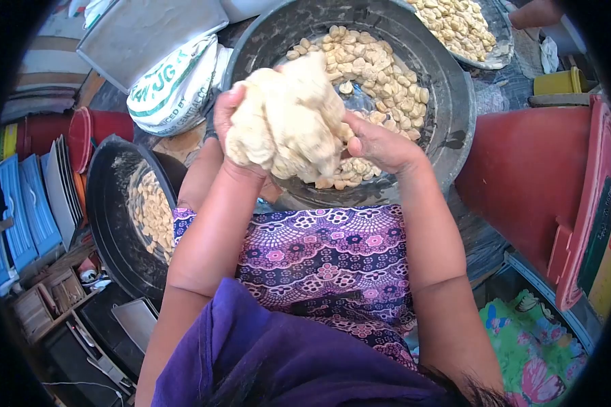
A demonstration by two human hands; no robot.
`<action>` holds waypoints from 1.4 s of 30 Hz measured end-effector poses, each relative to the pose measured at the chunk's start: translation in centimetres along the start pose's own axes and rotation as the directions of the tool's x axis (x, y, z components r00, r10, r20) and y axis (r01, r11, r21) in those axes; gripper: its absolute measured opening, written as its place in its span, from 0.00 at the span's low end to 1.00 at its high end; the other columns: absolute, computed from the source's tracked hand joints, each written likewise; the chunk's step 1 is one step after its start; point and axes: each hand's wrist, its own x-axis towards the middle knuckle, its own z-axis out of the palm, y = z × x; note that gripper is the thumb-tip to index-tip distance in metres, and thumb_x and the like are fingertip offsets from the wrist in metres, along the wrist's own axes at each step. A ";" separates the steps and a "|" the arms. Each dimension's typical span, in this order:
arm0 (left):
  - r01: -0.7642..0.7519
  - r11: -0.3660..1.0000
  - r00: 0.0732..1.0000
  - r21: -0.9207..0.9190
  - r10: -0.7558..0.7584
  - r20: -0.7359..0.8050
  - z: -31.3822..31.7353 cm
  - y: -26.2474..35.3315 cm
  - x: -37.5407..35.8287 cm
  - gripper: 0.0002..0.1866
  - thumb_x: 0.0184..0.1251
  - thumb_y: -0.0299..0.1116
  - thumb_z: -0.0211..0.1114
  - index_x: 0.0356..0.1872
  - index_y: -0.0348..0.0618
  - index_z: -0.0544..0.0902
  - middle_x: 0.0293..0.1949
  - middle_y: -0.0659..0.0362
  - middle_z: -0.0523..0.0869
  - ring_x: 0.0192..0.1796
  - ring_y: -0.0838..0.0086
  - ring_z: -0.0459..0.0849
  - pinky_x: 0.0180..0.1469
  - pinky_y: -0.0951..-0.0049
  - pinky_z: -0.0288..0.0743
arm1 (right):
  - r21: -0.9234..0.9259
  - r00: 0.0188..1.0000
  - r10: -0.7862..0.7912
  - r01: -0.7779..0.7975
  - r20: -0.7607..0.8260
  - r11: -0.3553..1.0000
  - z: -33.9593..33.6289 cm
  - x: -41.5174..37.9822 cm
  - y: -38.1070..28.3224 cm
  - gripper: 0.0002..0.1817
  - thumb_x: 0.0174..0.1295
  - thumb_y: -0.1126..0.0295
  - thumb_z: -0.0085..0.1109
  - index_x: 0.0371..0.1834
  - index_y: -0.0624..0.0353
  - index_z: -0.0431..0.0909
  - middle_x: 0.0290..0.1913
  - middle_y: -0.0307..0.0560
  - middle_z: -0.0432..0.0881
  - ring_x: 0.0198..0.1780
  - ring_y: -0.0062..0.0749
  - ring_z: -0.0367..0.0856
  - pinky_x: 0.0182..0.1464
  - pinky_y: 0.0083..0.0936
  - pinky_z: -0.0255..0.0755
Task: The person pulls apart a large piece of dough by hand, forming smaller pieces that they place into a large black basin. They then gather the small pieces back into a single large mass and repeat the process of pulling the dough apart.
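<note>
A large, soft, pale lump of dough (285, 119) is held up above the near side of a wide black basin (458, 102). My left hand (234, 139) cups it from the left, fingers partly hidden behind it. On the other side, my right hand (383, 146) grips the dough's right edge, the thumb showing and some fingertips hidden. Below and behind the dough, many small pale flattened pieces (387, 74) lie in the basin, which look like dough bits.
Similar pieces fill another basin (455, 30) at the upper right, near a person's hand (538, 13), and a black tub (105, 203) at left. A printed white sack (176, 88) stands upper left. A big red container (523, 183) flanks the right side.
</note>
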 end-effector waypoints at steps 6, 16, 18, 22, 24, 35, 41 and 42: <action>-0.101 0.987 0.993 0.128 0.108 -0.050 1.1 0.6 0.6 0.37 0.58 0.54 0.48 0.61 0.34 0.65 0.58 0.45 0.71 0.58 0.51 0.72 0.62 0.54 0.63 | 0.475 0.949 0.006 0.152 -0.315 0.867 2.4 0.3 -3.1 0.47 0.44 0.70 0.71 0.67 0.63 0.51 0.58 0.51 0.69 0.58 0.35 0.71 0.56 0.30 0.70; 0.081 0.992 0.995 0.094 -0.075 -0.062 0.7 -2.0 -0.2 0.42 0.56 0.59 0.54 0.67 0.45 0.56 0.65 0.48 0.63 0.64 0.52 0.64 0.64 0.49 0.60 | -0.225 0.818 -0.288 0.199 -0.498 0.954 1.1 -0.6 -4.5 0.30 0.50 0.76 0.65 0.58 0.61 0.68 0.47 0.44 0.73 0.49 0.28 0.74 0.50 0.23 0.70; 0.061 0.995 0.996 0.077 -0.056 -0.068 0.9 -2.0 -0.2 0.41 0.55 0.56 0.55 0.66 0.43 0.57 0.63 0.47 0.65 0.63 0.53 0.66 0.63 0.50 0.61 | 0.170 0.847 -0.141 0.261 -0.513 0.950 0.5 -1.1 -4.4 0.26 0.50 0.76 0.64 0.55 0.61 0.70 0.44 0.44 0.74 0.46 0.27 0.75 0.47 0.23 0.72; 0.042 0.997 0.996 0.063 -0.037 -0.081 0.8 -1.5 -0.3 0.41 0.53 0.52 0.57 0.65 0.41 0.58 0.62 0.47 0.66 0.62 0.52 0.67 0.64 0.52 0.61 | 0.140 0.800 -0.119 0.245 -0.588 0.959 -0.8 -1.4 -4.1 0.13 0.55 0.76 0.59 0.43 0.64 0.73 0.34 0.46 0.78 0.30 0.27 0.78 0.33 0.21 0.73; 0.038 0.996 0.996 0.075 -0.032 -0.079 0.9 -1.3 -0.3 0.40 0.53 0.52 0.57 0.65 0.42 0.58 0.62 0.47 0.66 0.63 0.52 0.67 0.64 0.52 0.60 | 0.173 0.726 -0.225 0.430 -0.650 0.886 -1.4 -1.4 -3.6 0.11 0.58 0.74 0.53 0.44 0.61 0.71 0.39 0.47 0.78 0.35 0.29 0.78 0.34 0.25 0.74; 0.026 0.989 0.998 0.148 -0.017 -0.061 1.0 -1.8 0.0 0.40 0.52 0.50 0.57 0.65 0.39 0.58 0.62 0.46 0.67 0.62 0.53 0.68 0.64 0.53 0.61 | -0.100 0.708 -0.177 0.150 -0.683 0.984 0.9 -0.4 -4.2 0.17 0.59 0.71 0.58 0.50 0.57 0.69 0.47 0.44 0.73 0.41 0.23 0.74 0.40 0.21 0.74; 0.006 0.977 0.996 0.213 0.013 -0.090 1.2 -1.7 -0.1 0.42 0.53 0.54 0.57 0.66 0.41 0.56 0.63 0.45 0.64 0.64 0.52 0.65 0.64 0.50 0.60 | 0.098 0.486 -0.126 0.410 -0.865 0.907 -3.4 -1.1 -3.3 0.12 0.59 0.80 0.50 0.47 0.64 0.70 0.46 0.49 0.74 0.41 0.26 0.74 0.42 0.21 0.72; 0.010 0.984 0.997 0.176 0.004 -0.076 1.3 -1.5 -0.2 0.42 0.53 0.54 0.57 0.66 0.41 0.56 0.63 0.45 0.64 0.64 0.52 0.65 0.64 0.49 0.60 | 0.055 0.343 -0.142 0.506 -0.929 0.861 -4.0 -1.4 -3.3 0.13 0.59 0.82 0.47 0.48 0.66 0.69 0.45 0.49 0.75 0.42 0.27 0.74 0.44 0.21 0.71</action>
